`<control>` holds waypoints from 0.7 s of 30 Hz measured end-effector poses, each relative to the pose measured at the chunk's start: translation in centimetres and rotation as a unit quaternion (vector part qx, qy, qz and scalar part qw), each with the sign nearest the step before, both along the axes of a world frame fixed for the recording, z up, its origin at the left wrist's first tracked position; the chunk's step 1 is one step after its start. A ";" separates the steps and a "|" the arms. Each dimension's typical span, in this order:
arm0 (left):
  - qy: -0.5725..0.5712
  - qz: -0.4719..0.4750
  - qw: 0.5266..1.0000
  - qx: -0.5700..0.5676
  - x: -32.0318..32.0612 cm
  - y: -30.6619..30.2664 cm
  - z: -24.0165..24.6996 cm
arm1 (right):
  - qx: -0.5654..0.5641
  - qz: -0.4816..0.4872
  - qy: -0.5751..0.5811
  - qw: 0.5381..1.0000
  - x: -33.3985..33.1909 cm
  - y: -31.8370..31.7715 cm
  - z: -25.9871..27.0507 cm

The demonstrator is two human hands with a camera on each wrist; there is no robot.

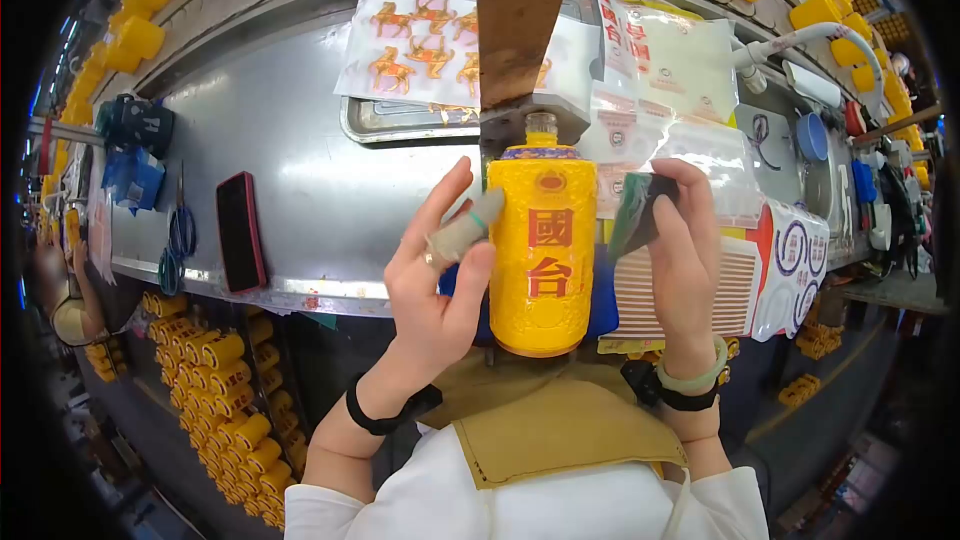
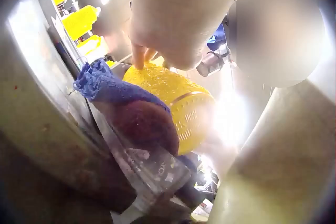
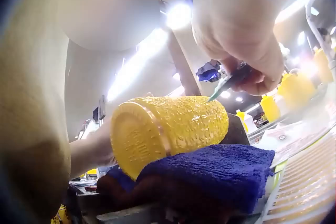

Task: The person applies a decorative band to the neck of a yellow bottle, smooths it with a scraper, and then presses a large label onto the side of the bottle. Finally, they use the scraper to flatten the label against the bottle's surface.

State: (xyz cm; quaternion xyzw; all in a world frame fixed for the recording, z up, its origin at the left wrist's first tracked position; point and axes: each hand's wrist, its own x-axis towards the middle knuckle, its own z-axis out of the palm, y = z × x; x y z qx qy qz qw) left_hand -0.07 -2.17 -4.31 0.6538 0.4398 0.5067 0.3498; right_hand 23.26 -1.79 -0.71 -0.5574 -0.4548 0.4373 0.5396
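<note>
A yellow bottle [image 1: 543, 250] with red characters lies on its side over a blue towel [image 3: 226, 169], its clear neck against a grey block [image 1: 565, 120]. My left hand [image 1: 440, 280] is at the bottle's left side, fingers loosely bent, with a pale cover on one finger. In the left wrist view its fingertips [image 2: 140, 58] are right at the yellow surface. My right hand [image 1: 685, 260], on the other side, pinches a thin, flat green piece [image 1: 632, 210] between thumb and fingers. In the right wrist view that piece's edge comes close over the bottle.
A wooden beam [image 1: 525, 20] rises beyond the bottle's neck. Gold horse stickers [image 1: 410, 50] lie over a metal tray [image 1: 400, 130]. Left are a phone [image 1: 240, 232] and scissors [image 1: 181, 230]. Printed plastic sheets [image 1: 690, 130] and a striped panel [image 1: 690, 288] lie right.
</note>
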 end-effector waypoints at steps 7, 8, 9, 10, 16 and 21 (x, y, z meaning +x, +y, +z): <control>-0.310 -0.093 0.893 -0.312 3.2 0.9 2.1 | -0.089 0.085 0.006 0.992 -2.9 0.4 -0.1; -0.294 -0.092 0.894 -0.325 3.1 1.0 1.8 | -0.065 0.087 -0.030 0.994 -3.1 0.4 -0.7; -0.295 -0.092 0.894 -0.325 3.2 1.0 1.8 | -0.065 0.087 -0.031 0.994 -3.0 0.5 -0.7; -0.306 -0.091 0.895 -0.313 3.3 0.9 1.9 | -0.074 0.089 -0.040 0.992 -2.8 0.5 -0.7; -0.344 -0.082 0.885 -0.303 3.3 1.0 1.7 | -0.087 0.098 0.014 0.991 -3.0 0.6 0.1; -0.241 -0.069 0.932 -0.261 3.3 1.4 -0.5 | -0.069 0.087 -0.069 0.991 -2.8 0.5 -1.4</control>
